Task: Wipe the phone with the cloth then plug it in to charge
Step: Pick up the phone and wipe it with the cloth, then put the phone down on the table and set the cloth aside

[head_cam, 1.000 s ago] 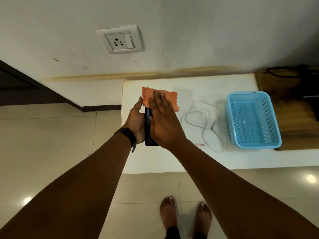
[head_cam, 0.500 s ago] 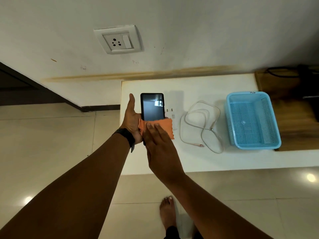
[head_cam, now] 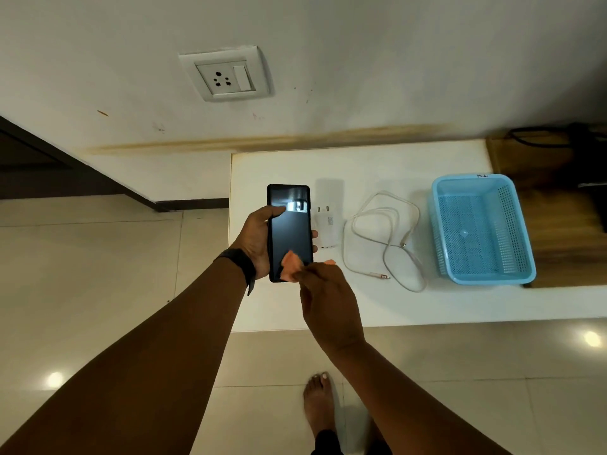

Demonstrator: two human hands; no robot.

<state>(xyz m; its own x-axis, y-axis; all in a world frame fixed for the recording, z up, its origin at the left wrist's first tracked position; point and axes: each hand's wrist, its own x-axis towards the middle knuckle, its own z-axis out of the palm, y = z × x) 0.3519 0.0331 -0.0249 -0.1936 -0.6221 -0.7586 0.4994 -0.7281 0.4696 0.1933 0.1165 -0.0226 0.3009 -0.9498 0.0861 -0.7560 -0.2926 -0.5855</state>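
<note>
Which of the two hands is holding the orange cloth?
The right hand pinches the orange cloth against the lower end of the phone. The left hand, with a dark band at its wrist, only grips the phone.

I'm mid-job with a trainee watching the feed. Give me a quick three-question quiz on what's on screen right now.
1. True or false: the charging cable is already plugged into the phone.
2. Which hand grips the orange cloth? A) left hand B) right hand
3. Fill in: the white charger adapter lies on the white table, between the phone and the ____.

Key:
1. False; it lies loose on the table.
2. B; the left hand holds the phone.
3. Cable. The blue basket sits beyond it, and the wall socket has nothing plugged in.
</note>
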